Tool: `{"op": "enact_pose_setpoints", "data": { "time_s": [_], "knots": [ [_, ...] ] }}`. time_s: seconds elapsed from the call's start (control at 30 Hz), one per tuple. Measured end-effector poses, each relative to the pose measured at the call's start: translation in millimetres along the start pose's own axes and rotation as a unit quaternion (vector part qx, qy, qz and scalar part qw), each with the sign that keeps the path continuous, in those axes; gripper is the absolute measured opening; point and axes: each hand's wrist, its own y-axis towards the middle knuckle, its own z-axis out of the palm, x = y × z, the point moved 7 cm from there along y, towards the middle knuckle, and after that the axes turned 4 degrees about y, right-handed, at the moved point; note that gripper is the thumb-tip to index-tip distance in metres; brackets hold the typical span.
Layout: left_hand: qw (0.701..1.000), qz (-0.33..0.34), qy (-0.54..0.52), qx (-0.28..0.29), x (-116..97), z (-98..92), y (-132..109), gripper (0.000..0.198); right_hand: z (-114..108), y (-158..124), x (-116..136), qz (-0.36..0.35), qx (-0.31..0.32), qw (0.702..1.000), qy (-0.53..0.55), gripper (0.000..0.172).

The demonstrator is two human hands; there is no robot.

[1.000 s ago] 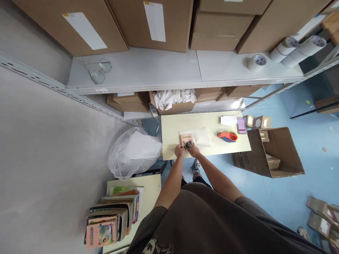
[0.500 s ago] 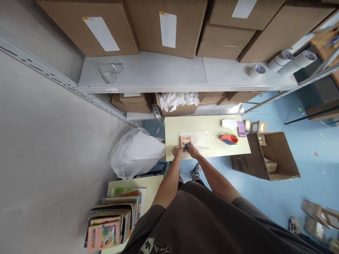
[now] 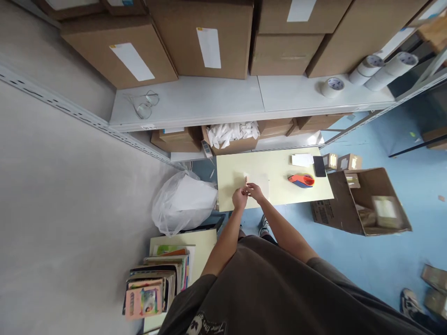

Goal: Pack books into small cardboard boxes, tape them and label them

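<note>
A small pink-covered book (image 3: 246, 180) stands nearly edge-on above the pale yellow table (image 3: 230, 170). My left hand (image 3: 239, 198) is closed on its lower end. My right hand (image 3: 254, 191) meets it from the other side, its fingers bent around the near edge of the book. Under and beside my right hand a whitish translucent sheet (image 3: 262, 182) lies flat on the table. Farther right on the same table are an orange-and-blue tape dispenser (image 3: 301, 180), a white paper (image 3: 302, 160) and a black phone (image 3: 319, 166).
Left of the table stands a clear plastic bag (image 3: 185, 200) with white sheets. A book stack (image 3: 153, 284) rests on a lower table. Shelves ahead hold cartons (image 3: 202, 42), glasses (image 3: 145, 105) and tape rolls (image 3: 332, 87). An open carton (image 3: 363, 204) sits right; another person's shoe (image 3: 411, 303) shows lower right.
The book has turned from lying cover-up to nearly edge-on, raised in my hands. My hands have come closer together. The carton at the right now shows a light-coloured package inside.
</note>
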Motion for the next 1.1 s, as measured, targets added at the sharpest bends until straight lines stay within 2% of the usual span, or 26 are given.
{"op": "enact_pose_setpoints", "data": {
  "time_s": [0.1, 0.17, 0.27, 0.37, 0.43, 0.53, 0.6, 0.73, 0.8, 0.83, 0.97, 1.03, 1.1],
  "knots": [
    [0.999, 0.039, 0.012, 0.002, -23, 24.6, -12, 0.021, -28, 6, -4, 0.005, -0.062, 0.996, -0.058, 0.030],
    [0.996, 0.080, 0.008, 0.031, -35, 45.8, -18, 0.027, -48, 9, -10, 0.013, -0.095, 0.990, -0.100, 0.019],
    [0.983, 0.152, 0.023, 0.097, -47, 78.7, -27, 0.042, -72, 12, -24, 0.031, -0.108, 0.986, -0.121, 0.018],
    [0.968, 0.187, 0.084, 0.146, -46, 103.5, -33, 0.058, -92, 16, -35, 0.045, -0.113, 0.982, -0.148, 0.015],
    [0.961, 0.189, 0.123, 0.162, -42, 113.7, -35, 0.063, -103, 18, -36, 0.046, -0.125, 0.978, -0.164, 0.019],
    [0.957, 0.166, 0.162, 0.177, -39, 124.2, -36, 0.063, -113, 16, -34, 0.035, -0.143, 0.974, -0.173, 0.035],
    [0.956, 0.150, 0.185, 0.173, -41, 128.6, -36, 0.063, -109, 13, -34, 0.020, -0.112, 0.979, -0.170, 0.039],
    [0.961, 0.170, 0.163, 0.148, -49, 124.6, -35, 0.053, -93, 4, -38, 0.009, -0.032, 0.986, -0.161, 0.044],
    [0.968, 0.178, 0.112, 0.136, -47, 111.9, -30, 0.048, -91, 2, -40, 0.008, -0.025, 0.987, -0.158, 0.046],
    [0.976, 0.162, 0.088, 0.119, -42, 101.5, -25, 0.047, -90, 1, -41, 0.007, -0.022, 0.987, -0.157, 0.047],
    [0.999, -0.016, 0.023, 0.018, 0, 54.8, 1, 0.041, -85, 1, -42, 0.004, -0.019, 0.990, -0.142, 0.052],
    [0.996, -0.088, -0.004, 0.020, 16, 44.6, 12, 0.035, -81, 1, -43, 0.005, -0.029, 0.992, -0.124, 0.052],
    [0.992, -0.122, -0.021, 0.034, 24, 40.7, 23, 0.029, -75, 1, -42, 0.005, -0.040, 0.994, -0.105, 0.051]
  ]
}}
